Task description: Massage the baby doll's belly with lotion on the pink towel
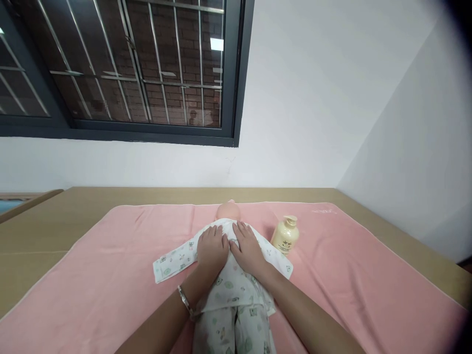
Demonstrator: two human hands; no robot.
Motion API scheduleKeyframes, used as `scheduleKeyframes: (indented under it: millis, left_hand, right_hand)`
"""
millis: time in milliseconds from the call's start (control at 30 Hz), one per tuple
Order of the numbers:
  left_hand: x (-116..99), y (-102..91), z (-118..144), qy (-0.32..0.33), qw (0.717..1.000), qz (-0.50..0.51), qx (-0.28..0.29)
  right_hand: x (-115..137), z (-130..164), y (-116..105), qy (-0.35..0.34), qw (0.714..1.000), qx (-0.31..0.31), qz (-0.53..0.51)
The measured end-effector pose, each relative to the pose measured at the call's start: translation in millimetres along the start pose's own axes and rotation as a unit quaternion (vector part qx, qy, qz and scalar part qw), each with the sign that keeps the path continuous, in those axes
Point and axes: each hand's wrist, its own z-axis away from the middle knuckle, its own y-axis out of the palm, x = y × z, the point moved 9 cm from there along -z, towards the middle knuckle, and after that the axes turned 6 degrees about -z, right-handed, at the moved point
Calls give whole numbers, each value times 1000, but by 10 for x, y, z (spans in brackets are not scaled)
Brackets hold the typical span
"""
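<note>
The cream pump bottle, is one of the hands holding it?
No. The bottle stands alone on the pink towel, while the left hand and right hand rest flat on the doll.

Soft pink cloth towel (110,275), printed cotton baby clothes (236,290), glossy plastic bottle (284,237), matt wooden table (55,221)

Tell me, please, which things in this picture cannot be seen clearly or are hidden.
- Head view: the doll's chest is covered by the left hand and right hand lying flat on it.
- The doll's legs are cut off by the bottom edge.
- The doll's head is foreshortened; no face shows.
- The label on the lotion bottle is too small to read.
- The picture's right corners are darkened by the lens edge.
</note>
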Motion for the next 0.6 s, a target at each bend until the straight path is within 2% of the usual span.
scheduleKeyframes:
  millis: [100, 200, 333, 500, 600]
  left_hand:
    - [-99, -110, 17, 17, 999, -37, 13]
    - [-119, -135, 16, 21, 999, -33, 17]
    - [-19, -60, -40, 7, 1000, -5, 27]
    - [78, 102, -121, 9, 996, 23, 90]
    - [91, 130, -120, 12, 996, 25, 89]
  right_hand:
    - [7, -6, 5, -14, 1000, 11, 11]
    - [19, -2, -1, -13, 1000, 12, 25]
    - [112, 54, -30, 4, 999, -8, 53]
    - [294, 187, -5, 14, 995, -26, 97]
    - [333, 221, 9, 13, 995, -28, 94]
